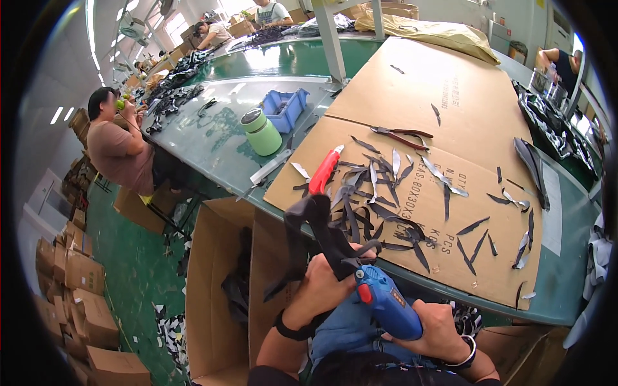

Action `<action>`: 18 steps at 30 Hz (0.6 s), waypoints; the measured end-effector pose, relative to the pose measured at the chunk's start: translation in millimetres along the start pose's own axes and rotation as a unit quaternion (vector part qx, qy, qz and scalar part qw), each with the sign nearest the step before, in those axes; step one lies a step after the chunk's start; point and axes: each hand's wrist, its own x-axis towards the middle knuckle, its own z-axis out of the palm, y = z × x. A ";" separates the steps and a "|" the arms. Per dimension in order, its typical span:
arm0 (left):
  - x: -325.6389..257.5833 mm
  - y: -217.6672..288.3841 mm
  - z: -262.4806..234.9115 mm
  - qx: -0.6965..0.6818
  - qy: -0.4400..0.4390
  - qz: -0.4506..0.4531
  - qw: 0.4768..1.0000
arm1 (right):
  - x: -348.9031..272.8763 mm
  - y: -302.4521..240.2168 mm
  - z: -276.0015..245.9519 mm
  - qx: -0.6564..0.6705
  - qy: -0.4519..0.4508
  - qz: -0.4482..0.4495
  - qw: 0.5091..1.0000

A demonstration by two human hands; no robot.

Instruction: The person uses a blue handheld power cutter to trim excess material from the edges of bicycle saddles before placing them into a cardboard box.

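A blue tool with a red trigger [385, 301] meets a black strap piece [322, 231]. Black and silvery scraps [386, 193] litter brown cardboard [450, 109] on the green desk [212, 148], beside red-handled cutters [324, 170], a pale green flask [261, 130] and a blue bin [285, 108].

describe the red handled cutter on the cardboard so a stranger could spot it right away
Start at the big brown cardboard sheet covering the green table. Go to its near left corner, just right of the green lidded cup. The red-handled cutter lies there slanted; it is the only bright red thing among the dark strip offcuts, unlike the dark pliers farther back.
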 end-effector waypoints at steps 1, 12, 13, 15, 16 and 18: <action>-1.8 -6.0 4.3 -0.029 0.026 -0.014 0.999 | 2.4 -4.8 -2.1 0.042 -0.017 0.026 0.999; -7.4 -38.0 30.7 0.043 0.038 0.105 0.993 | 13.8 -26.2 -16.3 0.185 -0.035 0.070 0.980; -8.6 -43.0 32.1 0.003 0.004 0.083 0.997 | 14.0 -26.5 -18.0 0.178 -0.031 0.056 0.982; -10.6 -45.6 29.9 -0.039 -0.030 0.061 0.997 | 15.7 -28.2 -22.4 0.170 -0.027 0.043 0.984; -12.6 -45.9 23.4 -0.055 -0.074 0.035 0.995 | 17.7 -28.7 -24.9 0.166 -0.025 0.041 0.985; -18.3 -42.2 20.7 -0.070 -0.118 0.009 0.991 | 19.2 -24.7 -21.4 0.163 -0.023 0.038 0.986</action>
